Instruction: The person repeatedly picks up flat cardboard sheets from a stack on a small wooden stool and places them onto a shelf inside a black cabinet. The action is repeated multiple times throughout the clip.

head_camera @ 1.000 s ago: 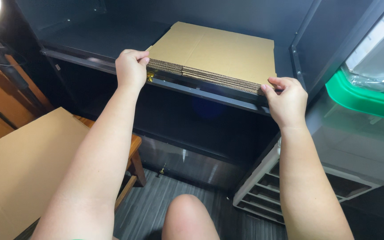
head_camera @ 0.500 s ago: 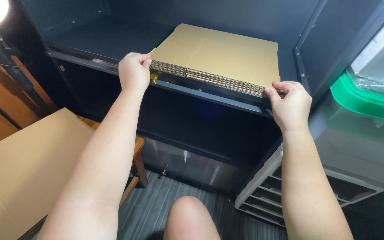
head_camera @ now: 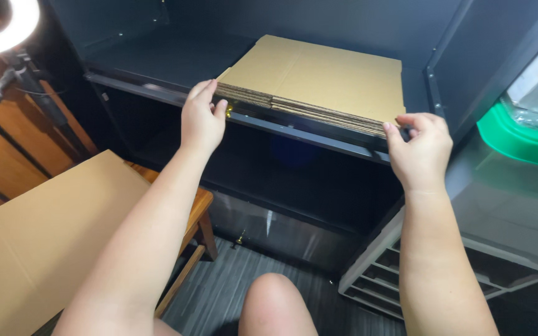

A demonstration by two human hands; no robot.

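Observation:
A stack of flattened brown cardboard sheets (head_camera: 325,78) lies on the upper shelf (head_camera: 157,59) of a dark metal cabinet, its front edge overhanging the shelf lip. My left hand (head_camera: 202,119) is at the stack's front left corner, fingers stretched out and apart, fingertips against the edge. At the front right corner, my right hand (head_camera: 420,149) has its thumb and curled fingers pinching the stack's edge.
A large flat cardboard sheet (head_camera: 45,236) rests on a wooden stool (head_camera: 197,218) at lower left. A ring light (head_camera: 4,34) stands at top left. A clear bin with a green lid (head_camera: 518,137) and a white drawer unit (head_camera: 375,277) are on the right. My knee (head_camera: 275,305) is below.
My left hand has opened from a closed grip on the stack's left corner to outstretched fingers. The view has shifted slightly; the right hand stays at the right corner.

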